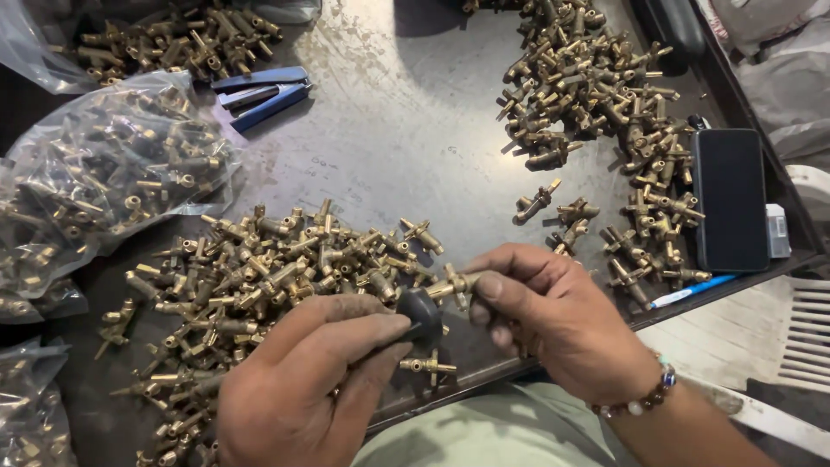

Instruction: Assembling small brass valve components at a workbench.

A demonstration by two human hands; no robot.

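Note:
My right hand [553, 316] pinches a small brass valve fitting [456, 284] between thumb and fingers. My left hand [311, 376] grips a round black knob [421, 313] that sits on the end of that same fitting. Both hands hover over the near edge of a grey metal table [406, 130]. Just beyond my left hand lies a big heap of brass fittings [277, 268]. One loose fitting [428, 365] rests on the table below the knob.
A second heap of brass fittings [596, 95] spreads over the far right. Clear plastic bags of fittings [95, 173] sit at the left. Blue pliers [259, 91] lie at the back. A black phone [731, 199] and a blue pen [692, 291] rest at the right edge.

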